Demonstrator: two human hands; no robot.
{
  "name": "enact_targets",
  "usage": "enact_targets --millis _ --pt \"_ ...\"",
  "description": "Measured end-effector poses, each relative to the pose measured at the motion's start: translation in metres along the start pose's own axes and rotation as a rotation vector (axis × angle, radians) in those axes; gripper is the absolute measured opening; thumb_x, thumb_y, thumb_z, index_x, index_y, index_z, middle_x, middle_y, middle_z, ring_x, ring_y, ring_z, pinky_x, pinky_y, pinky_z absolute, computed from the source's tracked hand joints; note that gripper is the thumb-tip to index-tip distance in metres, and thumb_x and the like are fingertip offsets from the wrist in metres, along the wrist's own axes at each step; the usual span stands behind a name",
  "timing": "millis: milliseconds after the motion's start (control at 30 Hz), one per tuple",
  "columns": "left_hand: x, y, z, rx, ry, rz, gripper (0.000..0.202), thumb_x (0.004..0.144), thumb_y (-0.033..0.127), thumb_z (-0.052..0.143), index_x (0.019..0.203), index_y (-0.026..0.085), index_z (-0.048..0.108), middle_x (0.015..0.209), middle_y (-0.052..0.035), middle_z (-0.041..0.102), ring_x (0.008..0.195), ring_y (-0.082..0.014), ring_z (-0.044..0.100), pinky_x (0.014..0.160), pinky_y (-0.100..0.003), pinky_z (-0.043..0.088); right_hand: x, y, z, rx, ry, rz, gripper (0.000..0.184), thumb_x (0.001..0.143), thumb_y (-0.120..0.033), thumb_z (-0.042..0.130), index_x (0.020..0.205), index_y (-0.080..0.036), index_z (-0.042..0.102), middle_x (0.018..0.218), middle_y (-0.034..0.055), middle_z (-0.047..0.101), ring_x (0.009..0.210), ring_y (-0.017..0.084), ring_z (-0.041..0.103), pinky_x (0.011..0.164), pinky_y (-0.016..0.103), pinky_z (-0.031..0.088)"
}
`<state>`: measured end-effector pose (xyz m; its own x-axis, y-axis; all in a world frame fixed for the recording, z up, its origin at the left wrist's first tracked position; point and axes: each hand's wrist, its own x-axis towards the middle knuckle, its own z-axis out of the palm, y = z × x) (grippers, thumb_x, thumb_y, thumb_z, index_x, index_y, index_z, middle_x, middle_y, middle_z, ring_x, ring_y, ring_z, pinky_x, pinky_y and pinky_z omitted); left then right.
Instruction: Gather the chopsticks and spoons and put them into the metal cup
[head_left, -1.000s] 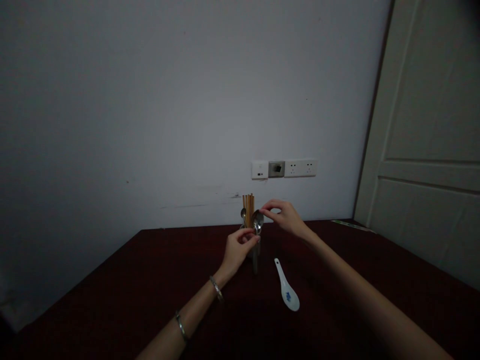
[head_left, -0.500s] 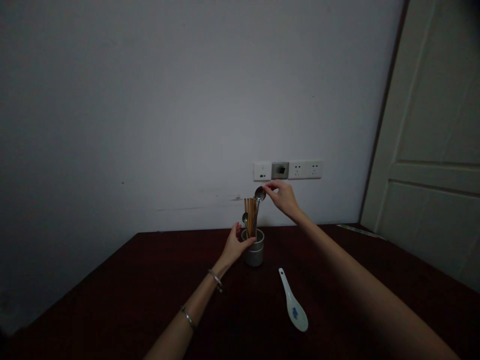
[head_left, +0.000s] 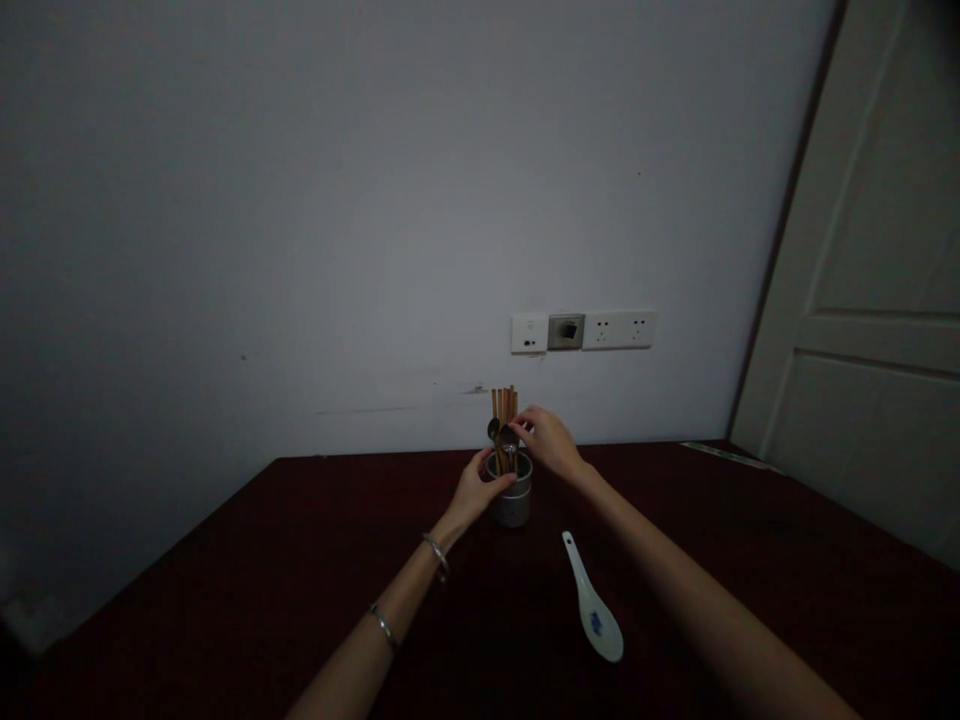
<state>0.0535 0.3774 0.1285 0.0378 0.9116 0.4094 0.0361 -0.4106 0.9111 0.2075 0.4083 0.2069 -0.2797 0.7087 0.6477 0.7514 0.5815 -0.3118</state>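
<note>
A small grey holder cup (head_left: 516,505) stands on the dark red table (head_left: 225,590) near the wall. Wooden chopsticks (head_left: 504,405) and two metal spoons (head_left: 507,437) stick up out of it. My left hand (head_left: 478,487) wraps round the cup's left side. My right hand (head_left: 546,440) pinches the bowl end of one metal spoon, whose handle is down in the cup. A white ceramic spoon (head_left: 594,607) with a blue mark lies on the table to the right, in front of the cup.
The wall behind carries a row of white sockets (head_left: 585,330). A pale door (head_left: 877,330) stands at the right. A thin light strip (head_left: 731,455) lies at the table's far right corner.
My right hand has brought the metal spoon from in front of the cup, up over it, and lowered it in among the chopsticks. My left hand has shifted from the spoon's handle to the cup.
</note>
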Motion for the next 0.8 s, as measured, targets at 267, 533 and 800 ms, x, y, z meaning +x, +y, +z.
enact_targets --millis 267,533,800 --pt "-0.001 0.003 0.001 0.006 0.007 -0.013 0.055 0.061 0.022 0.072 0.111 0.014 0.050 0.112 -0.0124 0.057 0.103 -0.0220 0.054 0.092 -0.038 0.039 -0.007 0.000 0.008 -0.007 -0.013 0.034 0.021 0.082 -0.033 0.048 0.086 -0.022 0.066 0.085 0.0050 0.062 0.074 0.016 0.057 0.062 0.025 0.039" --pt "-0.002 0.006 0.002 -0.025 0.003 -0.001 0.057 0.062 0.022 0.071 0.113 0.015 0.047 0.116 -0.0121 0.055 0.106 -0.0207 0.052 0.093 -0.037 0.038 -0.009 -0.002 0.007 -0.005 -0.037 0.016 0.022 0.081 -0.032 0.049 0.095 -0.023 0.065 0.088 0.0045 0.062 0.076 0.016 0.057 0.063 0.024 0.039" --pt "-0.003 0.007 0.003 -0.080 -0.005 -0.010 0.064 0.061 0.025 0.072 0.117 0.015 0.043 0.115 -0.0137 0.054 0.104 -0.0213 0.052 0.092 -0.037 0.038 -0.016 0.007 -0.008 0.097 0.044 0.006 0.026 0.080 -0.032 0.050 0.098 -0.020 0.063 0.085 0.0055 0.062 0.072 0.016 0.057 0.068 0.026 0.042"
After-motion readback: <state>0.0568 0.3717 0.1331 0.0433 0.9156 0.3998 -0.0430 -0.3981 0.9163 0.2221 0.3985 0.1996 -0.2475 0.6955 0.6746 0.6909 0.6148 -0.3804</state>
